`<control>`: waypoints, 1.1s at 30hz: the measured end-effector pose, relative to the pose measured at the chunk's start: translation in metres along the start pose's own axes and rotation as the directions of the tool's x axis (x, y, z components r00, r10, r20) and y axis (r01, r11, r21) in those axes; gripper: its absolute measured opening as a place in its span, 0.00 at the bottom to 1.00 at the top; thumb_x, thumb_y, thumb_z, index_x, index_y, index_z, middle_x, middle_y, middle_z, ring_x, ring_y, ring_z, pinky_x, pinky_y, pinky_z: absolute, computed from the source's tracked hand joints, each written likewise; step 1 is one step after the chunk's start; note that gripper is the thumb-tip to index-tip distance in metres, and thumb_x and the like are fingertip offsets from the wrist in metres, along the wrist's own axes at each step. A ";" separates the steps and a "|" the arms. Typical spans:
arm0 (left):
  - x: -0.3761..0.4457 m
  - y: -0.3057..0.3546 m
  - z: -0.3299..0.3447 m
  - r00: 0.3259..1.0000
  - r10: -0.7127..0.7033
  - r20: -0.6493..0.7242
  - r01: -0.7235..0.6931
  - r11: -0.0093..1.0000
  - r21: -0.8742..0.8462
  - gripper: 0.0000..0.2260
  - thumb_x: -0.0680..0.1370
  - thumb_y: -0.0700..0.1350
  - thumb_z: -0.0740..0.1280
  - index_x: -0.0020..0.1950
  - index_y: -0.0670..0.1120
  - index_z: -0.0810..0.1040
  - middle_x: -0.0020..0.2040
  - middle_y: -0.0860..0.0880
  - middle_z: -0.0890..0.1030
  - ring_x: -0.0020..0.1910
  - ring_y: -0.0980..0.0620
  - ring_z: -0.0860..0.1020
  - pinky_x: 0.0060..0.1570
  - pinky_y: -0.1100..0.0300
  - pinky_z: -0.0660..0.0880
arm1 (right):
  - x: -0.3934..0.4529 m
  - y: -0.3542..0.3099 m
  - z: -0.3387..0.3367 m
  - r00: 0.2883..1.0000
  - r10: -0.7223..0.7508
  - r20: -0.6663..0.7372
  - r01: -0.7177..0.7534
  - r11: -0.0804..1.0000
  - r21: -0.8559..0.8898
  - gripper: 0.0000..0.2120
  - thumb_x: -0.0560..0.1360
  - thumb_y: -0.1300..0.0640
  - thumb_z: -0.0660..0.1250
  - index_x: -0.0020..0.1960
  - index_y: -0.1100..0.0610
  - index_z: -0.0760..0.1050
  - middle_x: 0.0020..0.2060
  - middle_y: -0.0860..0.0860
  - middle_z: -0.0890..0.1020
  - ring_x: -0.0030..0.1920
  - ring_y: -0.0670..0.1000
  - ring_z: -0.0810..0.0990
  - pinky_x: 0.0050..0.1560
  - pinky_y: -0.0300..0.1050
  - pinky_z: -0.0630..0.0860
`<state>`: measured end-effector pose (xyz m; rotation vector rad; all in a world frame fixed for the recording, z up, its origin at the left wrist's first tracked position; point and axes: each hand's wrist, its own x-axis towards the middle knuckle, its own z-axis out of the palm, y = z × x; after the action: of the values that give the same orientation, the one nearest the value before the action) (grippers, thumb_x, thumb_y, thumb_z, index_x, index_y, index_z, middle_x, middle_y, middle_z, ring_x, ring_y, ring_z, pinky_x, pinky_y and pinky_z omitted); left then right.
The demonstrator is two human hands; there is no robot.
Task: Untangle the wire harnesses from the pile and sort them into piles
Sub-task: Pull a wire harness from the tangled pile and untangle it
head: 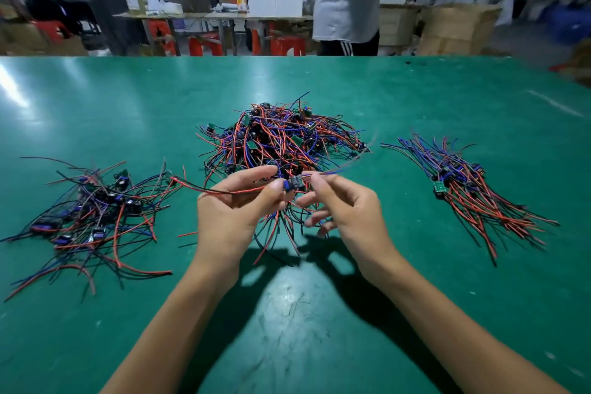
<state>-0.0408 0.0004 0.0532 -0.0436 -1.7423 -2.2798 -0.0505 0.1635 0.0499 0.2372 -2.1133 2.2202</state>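
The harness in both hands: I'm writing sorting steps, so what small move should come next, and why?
Probably lift the harness up and toward you. The left hand and right hand pinch it, but its wires still trail into the middle pile, so it must come free before joining a side pile.

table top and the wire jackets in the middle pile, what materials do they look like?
Table top: looks like a green rubber or vinyl mat, semi-gloss; it shows soft glare patches and pale scuffs. Can't confirm which. Wires in the middle pile: thin flexible leads in red, blue and black, likely plastic-insulated; they bend freely and have a slight sheen.
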 end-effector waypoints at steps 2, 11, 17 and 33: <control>-0.003 0.000 0.003 0.999 0.010 0.035 -0.011 1.000 0.029 0.11 0.74 0.34 0.74 0.55 0.42 0.84 0.43 0.42 0.87 0.40 0.48 0.86 0.42 0.63 0.81 | 0.002 -0.004 -0.003 0.998 0.064 -0.005 -0.063 0.992 0.107 0.09 0.82 0.54 0.66 0.51 0.54 0.84 0.41 0.52 0.87 0.33 0.48 0.81 0.31 0.36 0.75; -0.006 -0.002 0.003 0.973 0.194 0.124 -0.216 0.956 0.197 0.12 0.72 0.35 0.77 0.52 0.47 0.85 0.43 0.47 0.88 0.43 0.50 0.87 0.45 0.63 0.81 | 0.009 -0.004 -0.009 0.988 0.153 0.006 -0.151 0.968 0.201 0.08 0.80 0.55 0.69 0.47 0.55 0.85 0.37 0.48 0.83 0.34 0.45 0.81 0.36 0.36 0.79; 0.000 -0.009 -0.008 0.818 0.340 0.463 -0.568 0.600 0.563 0.20 0.74 0.29 0.72 0.63 0.45 0.81 0.56 0.53 0.85 0.53 0.55 0.83 0.58 0.59 0.78 | 0.016 -0.003 -0.021 0.979 0.190 0.077 -0.202 0.957 0.210 0.10 0.81 0.60 0.66 0.60 0.60 0.82 0.38 0.47 0.82 0.37 0.42 0.78 0.45 0.33 0.79; -0.011 -0.013 0.006 0.957 -0.198 0.211 0.152 0.965 0.215 0.12 0.73 0.38 0.76 0.56 0.43 0.86 0.44 0.43 0.87 0.44 0.46 0.87 0.48 0.61 0.82 | 0.008 0.013 -0.013 0.999 -0.029 -0.018 0.026 0.994 -0.103 0.07 0.71 0.57 0.80 0.46 0.52 0.83 0.38 0.50 0.88 0.39 0.47 0.85 0.48 0.45 0.82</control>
<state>-0.0340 0.0118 0.0401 -0.1244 -2.1651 -2.2871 -0.0616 0.1754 0.0381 0.2357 -2.1922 2.0827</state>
